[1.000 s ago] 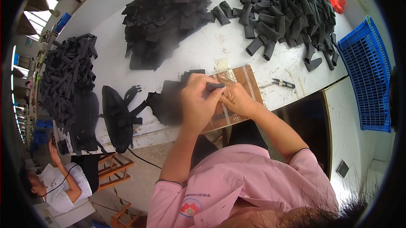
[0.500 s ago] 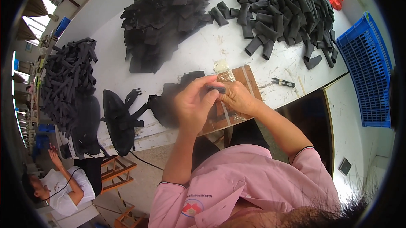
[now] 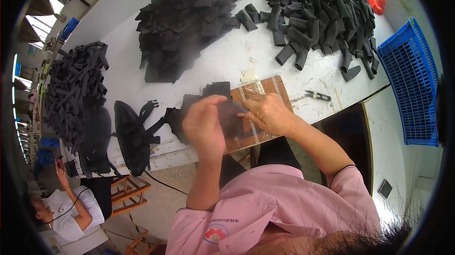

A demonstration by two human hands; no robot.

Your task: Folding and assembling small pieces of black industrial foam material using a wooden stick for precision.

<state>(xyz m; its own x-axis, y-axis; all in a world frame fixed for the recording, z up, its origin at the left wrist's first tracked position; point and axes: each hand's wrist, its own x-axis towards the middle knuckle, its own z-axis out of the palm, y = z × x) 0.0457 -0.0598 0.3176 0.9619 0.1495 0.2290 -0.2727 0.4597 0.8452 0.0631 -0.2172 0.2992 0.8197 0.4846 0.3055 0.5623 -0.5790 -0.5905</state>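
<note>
My left hand (image 3: 204, 127) and my right hand (image 3: 266, 112) both pinch one thin dark fabric piece (image 3: 231, 115), held stretched between them just above a brown wooden board (image 3: 265, 91) at the near edge of the white table (image 3: 222, 63). A small stack of black fabric pieces (image 3: 208, 91) lies on the table right behind my left hand. Part of the held piece is hidden by my fingers.
A big heap of flat black pieces (image 3: 189, 18) and a heap of rolled black pieces (image 3: 317, 18) lie at the back. Black strips (image 3: 71, 89) pile up at left, beside a black iron-like tool (image 3: 130, 136). Small snips (image 3: 317, 96) lie right of the board. Blue crate (image 3: 412, 80) at right. Another person (image 3: 61, 207) sits lower left.
Both hands stay together over the board; my left hand has slid slightly lower and nearer, and the dark piece now shows more between the hands.
</note>
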